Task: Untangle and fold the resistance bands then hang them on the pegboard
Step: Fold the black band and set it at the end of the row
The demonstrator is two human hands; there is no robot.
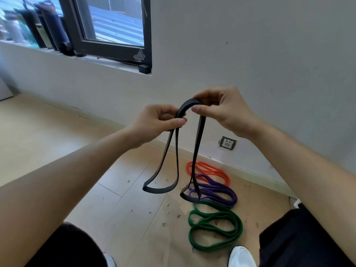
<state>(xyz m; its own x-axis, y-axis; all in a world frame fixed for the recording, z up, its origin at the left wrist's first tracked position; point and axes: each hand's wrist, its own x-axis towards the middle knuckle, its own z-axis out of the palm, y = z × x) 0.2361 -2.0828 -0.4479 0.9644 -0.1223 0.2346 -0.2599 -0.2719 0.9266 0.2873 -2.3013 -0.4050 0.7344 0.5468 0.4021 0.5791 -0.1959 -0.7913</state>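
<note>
I hold a black resistance band (174, 158) up in front of me with both hands. My left hand (159, 118) pinches its left strands between thumb and fingers. My right hand (221, 106) grips the top bend of the band, just right of the left hand. Two black loops hang down from the hands above the floor. On the floor below lie an orange band (210, 170), a purple band (217, 191) and a green band (215, 226), each coiled, in a row from far to near. No pegboard is in view.
A white wall with a socket (227, 143) stands ahead. A dark-framed window (113, 29) with a sill is at upper left. The wooden floor (57, 130) carries small bits of debris. My legs and white shoes (241, 256) show at the bottom.
</note>
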